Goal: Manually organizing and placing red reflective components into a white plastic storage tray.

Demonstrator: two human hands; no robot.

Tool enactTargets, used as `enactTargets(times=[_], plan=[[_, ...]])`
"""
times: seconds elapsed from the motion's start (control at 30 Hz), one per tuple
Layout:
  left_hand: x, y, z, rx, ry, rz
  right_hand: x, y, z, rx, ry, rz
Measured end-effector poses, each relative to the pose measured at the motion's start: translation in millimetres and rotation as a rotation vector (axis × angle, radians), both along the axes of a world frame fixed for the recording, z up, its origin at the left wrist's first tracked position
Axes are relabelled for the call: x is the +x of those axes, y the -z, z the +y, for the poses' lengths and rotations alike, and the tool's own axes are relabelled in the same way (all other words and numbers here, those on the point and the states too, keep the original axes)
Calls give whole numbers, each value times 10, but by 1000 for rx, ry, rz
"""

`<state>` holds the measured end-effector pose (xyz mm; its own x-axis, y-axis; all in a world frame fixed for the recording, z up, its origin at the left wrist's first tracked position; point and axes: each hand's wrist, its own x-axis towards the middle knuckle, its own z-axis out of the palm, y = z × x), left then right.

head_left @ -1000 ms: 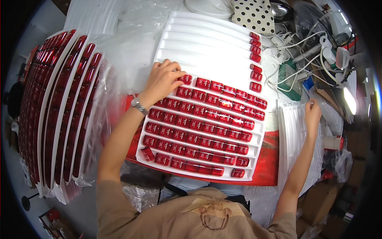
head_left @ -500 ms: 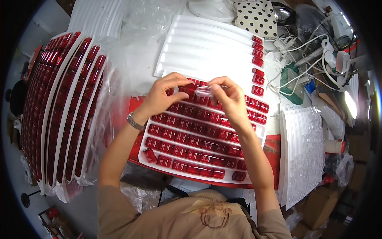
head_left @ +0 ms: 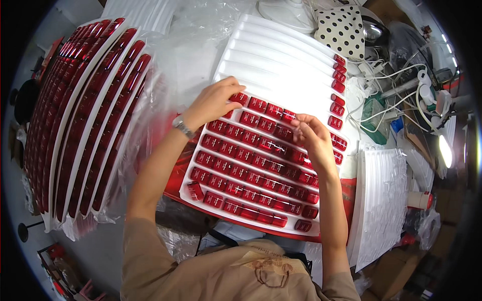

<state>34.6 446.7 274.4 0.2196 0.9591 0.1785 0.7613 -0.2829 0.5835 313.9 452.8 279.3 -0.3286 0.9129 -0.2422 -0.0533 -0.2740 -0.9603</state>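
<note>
A white ribbed tray [head_left: 186, 188] in front of me holds rows of short red cylinders with pale print, perhaps small bottles or caps. At the far left end of its top row, my left hand [head_left: 213, 102] has thumb and fingers closed about a red cylinder [head_left: 239, 98]. My right hand [head_left: 315, 136] is at the right part of that row, fingertips pinched beside another red cylinder [head_left: 288, 116]. Whatever is in that pinch is hidden by the fingers. One cylinder [head_left: 195, 191] stands askew at the near left corner.
Behind lies a second white tray [head_left: 261, 52] with several red cylinders along its right edge. Filled trays [head_left: 95, 125] stand stacked at left in clear plastic. At right are trays of clear pieces [head_left: 381, 195], tangled white cables [head_left: 369, 113] and a polka-dot pouch [head_left: 341, 31].
My right hand has moved right, away from the left hand, and the clear piece it held no longer shows. My left hand has closed about a cylinder. The whole view has shifted slightly.
</note>
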Motion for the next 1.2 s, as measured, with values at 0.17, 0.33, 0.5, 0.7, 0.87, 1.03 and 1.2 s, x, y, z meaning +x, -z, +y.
enactTargets(times=[0.17,0.33,0.5,0.7,0.87,1.03,1.2], plan=[[-278,128,-265,138,28,160,-24,-137,-165,157,55,96],[3,-37,-487,-156,16,-399,-582,-135,-338,295,1,290],[261,-114,-817,-397,166,-1032,-554,-273,-383,1106,-324,-302],[18,-46,-574,-53,-125,-249,522,-537,-603,798,-344,-616],[57,136,-306,48,-31,-48,2078,-1074,-725,803,299,-871],[-5,188,-351,-120,-91,-190,2869,-715,-774,436,547,-1174],[514,-146,-476,199,-110,-4,2775,-447,-683,600,217,-1748]])
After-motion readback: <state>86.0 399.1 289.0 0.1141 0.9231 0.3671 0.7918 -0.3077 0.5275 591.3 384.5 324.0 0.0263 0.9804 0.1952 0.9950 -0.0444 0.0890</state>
